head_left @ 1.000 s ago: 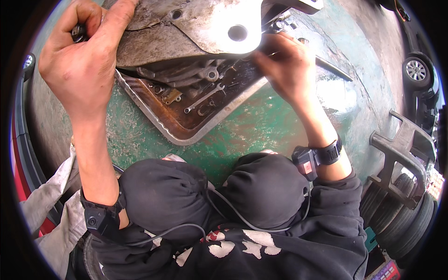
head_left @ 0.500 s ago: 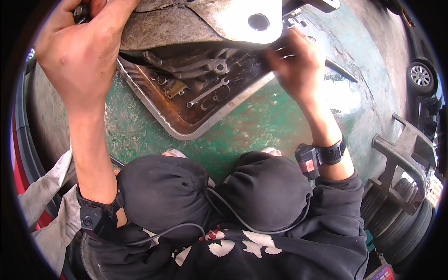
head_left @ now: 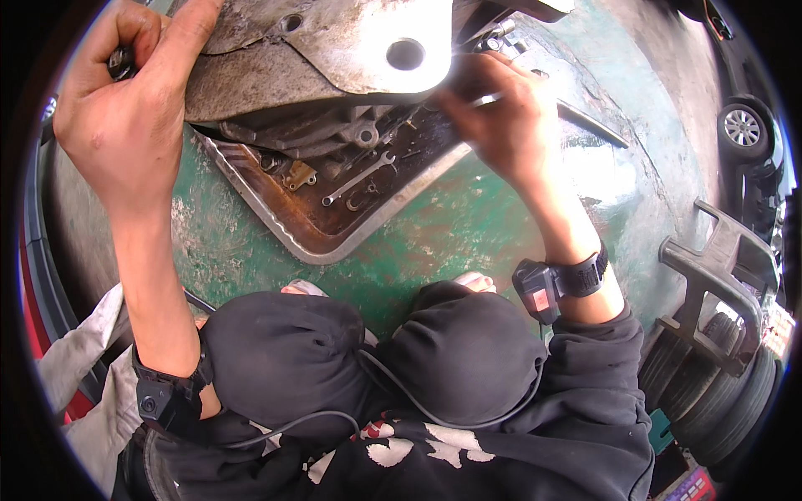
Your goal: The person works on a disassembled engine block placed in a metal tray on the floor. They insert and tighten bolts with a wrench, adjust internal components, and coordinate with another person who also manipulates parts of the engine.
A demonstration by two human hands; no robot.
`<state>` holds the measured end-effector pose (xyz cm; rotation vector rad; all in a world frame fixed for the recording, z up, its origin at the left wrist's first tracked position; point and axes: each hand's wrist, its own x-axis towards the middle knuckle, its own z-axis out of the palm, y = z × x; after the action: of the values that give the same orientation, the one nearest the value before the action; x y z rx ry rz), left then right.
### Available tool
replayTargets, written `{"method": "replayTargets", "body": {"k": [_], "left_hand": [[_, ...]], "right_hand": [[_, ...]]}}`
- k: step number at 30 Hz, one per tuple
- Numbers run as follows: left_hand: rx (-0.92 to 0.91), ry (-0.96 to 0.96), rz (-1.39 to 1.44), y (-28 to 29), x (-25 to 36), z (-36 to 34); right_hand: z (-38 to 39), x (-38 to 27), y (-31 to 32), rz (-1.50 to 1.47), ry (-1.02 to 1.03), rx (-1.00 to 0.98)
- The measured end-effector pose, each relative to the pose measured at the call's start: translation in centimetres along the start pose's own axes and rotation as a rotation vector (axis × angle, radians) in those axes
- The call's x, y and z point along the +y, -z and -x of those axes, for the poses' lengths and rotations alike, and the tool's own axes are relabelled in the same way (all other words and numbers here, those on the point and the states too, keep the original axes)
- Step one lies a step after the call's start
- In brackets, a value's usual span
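A dirty metal plate assembly point(head_left: 251, 88) with holes spans the top of the view above a cast metal casing point(head_left: 292, 134). My left hand point(head_left: 121, 108) wraps its fingers round a dark part point(head_left: 123, 60) at the assembly's left. At the assembly's right edge, my right hand point(head_left: 505, 117) is blurred and closed, with a shiny sliver of metal at its fingers that I cannot identify. Beneath them lies an oily tray point(head_left: 326, 255) holding a spanner point(head_left: 359, 179), a small brass-coloured bracket point(head_left: 299, 175) and several small parts.
Green painted floor point(head_left: 451, 217) surrounds the tray. A rod point(head_left: 597, 125) lies right of it. A grey metal stand point(head_left: 706, 267) and stacked tyres point(head_left: 735, 409) are at the right, beside a dark car's wheel point(head_left: 742, 129). Pale cloth point(head_left: 83, 351) and a red car point(head_left: 33, 309) are at left.
The whole view shifted right, then back left and slightly down, carrying hands, plate and tray with it. My right hand stays blurred at the plate's edge; my left hand keeps its grip.
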<state>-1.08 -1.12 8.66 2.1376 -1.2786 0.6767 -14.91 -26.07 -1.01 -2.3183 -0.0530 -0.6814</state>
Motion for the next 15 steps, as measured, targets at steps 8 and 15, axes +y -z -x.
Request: {"method": "replayTargets", "body": {"k": [8, 15], "left_hand": [[0.012, 0.028, 0.018, 0.03, -0.03, 0.05], [0.013, 0.0, 0.01, 0.03, 0.03, 0.2]], "right_hand": [[0.38, -0.57, -0.14, 0.046, 0.014, 0.065], [0.3, -0.45, 0.11, 0.075, 0.037, -0.037]]}}
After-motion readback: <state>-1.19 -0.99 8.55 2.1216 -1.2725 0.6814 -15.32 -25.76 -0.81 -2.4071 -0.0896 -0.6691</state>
